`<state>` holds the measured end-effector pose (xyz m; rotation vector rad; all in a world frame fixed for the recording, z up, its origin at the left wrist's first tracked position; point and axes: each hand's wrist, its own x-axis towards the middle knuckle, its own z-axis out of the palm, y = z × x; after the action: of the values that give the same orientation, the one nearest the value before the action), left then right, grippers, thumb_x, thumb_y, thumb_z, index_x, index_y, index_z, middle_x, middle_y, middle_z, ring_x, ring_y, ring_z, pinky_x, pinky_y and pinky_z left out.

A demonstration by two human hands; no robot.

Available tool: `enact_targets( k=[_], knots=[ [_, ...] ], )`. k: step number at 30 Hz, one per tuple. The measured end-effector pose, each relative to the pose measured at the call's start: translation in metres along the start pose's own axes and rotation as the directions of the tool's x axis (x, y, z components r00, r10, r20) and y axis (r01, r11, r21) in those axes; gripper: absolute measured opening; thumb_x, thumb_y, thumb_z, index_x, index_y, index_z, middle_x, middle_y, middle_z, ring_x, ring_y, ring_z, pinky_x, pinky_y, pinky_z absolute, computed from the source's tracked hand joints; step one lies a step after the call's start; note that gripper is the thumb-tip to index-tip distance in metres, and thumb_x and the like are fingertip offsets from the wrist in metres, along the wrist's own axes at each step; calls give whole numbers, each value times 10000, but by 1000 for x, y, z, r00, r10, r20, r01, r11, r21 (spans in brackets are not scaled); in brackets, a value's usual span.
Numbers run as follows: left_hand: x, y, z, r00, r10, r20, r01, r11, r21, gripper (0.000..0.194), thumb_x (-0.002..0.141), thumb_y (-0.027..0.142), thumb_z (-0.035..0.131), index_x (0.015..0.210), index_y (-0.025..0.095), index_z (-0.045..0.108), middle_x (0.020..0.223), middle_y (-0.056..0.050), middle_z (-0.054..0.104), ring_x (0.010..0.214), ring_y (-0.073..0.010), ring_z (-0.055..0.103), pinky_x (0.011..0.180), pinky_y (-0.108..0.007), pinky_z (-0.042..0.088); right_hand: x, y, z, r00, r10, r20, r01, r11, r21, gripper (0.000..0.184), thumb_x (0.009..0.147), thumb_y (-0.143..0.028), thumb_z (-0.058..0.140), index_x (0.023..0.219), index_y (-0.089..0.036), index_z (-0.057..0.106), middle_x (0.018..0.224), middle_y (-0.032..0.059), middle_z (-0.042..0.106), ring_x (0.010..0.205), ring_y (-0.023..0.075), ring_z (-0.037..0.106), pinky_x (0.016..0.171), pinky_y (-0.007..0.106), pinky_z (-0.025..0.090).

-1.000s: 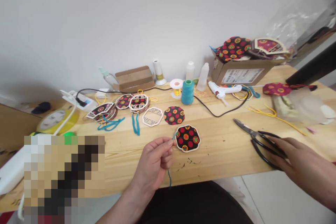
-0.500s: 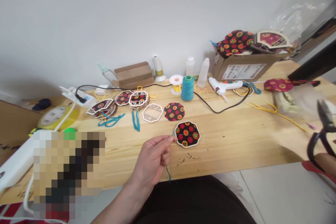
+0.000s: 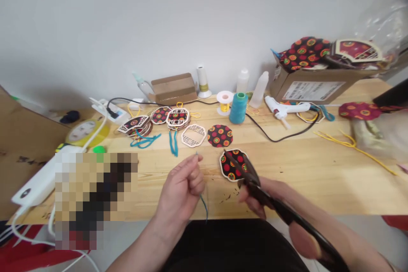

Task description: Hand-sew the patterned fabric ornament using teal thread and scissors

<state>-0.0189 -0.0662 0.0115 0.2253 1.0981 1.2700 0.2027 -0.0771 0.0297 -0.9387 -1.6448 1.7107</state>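
My left hand (image 3: pixel 183 187) is closed in a pinch on a teal cord (image 3: pixel 204 207); a short tip shows above the fingers and the tail hangs below. My right hand (image 3: pixel 277 189) grips black-handled scissors (image 3: pixel 269 199), their blades parted and pointing up to the left. Behind the blades, partly covered by them, lies a wood-rimmed piece with black floral fabric (image 3: pixel 227 169). A loose patterned fabric piece (image 3: pixel 219 136) and a bare wooden lattice frame (image 3: pixel 194 126) lie just beyond my left hand.
Stacked framed pieces with teal tassels (image 3: pixel 178 117) sit at the back left, near a teal thread cone (image 3: pixel 238 109) and a yellow-wound spool (image 3: pixel 225 107). A white glue gun (image 3: pixel 283 108) trails a black cable. A full cardboard box (image 3: pixel 314 89) and a power strip (image 3: pixel 44 178) flank the table.
My right hand has brought the scissors from the far right to the middle, in front of the framed piece. My left hand, still pinching the cord, now sits apart from that piece.
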Motion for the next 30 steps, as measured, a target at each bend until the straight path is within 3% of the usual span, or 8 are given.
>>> enact_targets(
  k=[3,7,13,21,30],
  knots=[
    [0,-8,4,998,-65,28,64,997,35,137,679,201,716,736,126,616,439,126,231,382,-21,146,367,-166,122,-4,0,2,980,180,86,-168,978,-126,373,745,-476,621,981,-187,621,783,38,595,695,169,532,615,258,462],
    [-1,-17,9,999,22,46,-29,987,158,133,721,231,688,757,126,615,433,111,287,390,-28,185,380,-172,142,-14,-5,-1,952,307,10,-292,916,-275,221,770,-375,595,859,-174,615,728,27,570,636,142,469,536,223,385],
    [-2,-21,8,995,37,88,-60,960,272,135,771,272,653,744,146,613,440,100,311,408,-41,200,399,-192,155,-5,-8,8,910,414,-12,-391,851,-351,285,800,-441,560,719,-171,515,652,-24,478,576,96,357,492,210,282],
    [-11,-25,3,994,6,109,-41,948,317,145,771,283,646,708,156,616,436,92,321,413,-48,214,410,-202,168,15,-5,12,911,393,122,-336,881,-333,309,841,-420,524,685,-174,419,614,-57,363,567,73,288,479,202,226],
    [-12,-28,5,990,-43,134,-2,947,320,130,766,273,655,744,145,646,449,89,326,419,-39,208,408,-189,155,15,6,11,934,320,160,-302,945,-126,346,870,-494,479,751,-170,461,617,-52,384,541,63,351,480,185,233]
  ],
)
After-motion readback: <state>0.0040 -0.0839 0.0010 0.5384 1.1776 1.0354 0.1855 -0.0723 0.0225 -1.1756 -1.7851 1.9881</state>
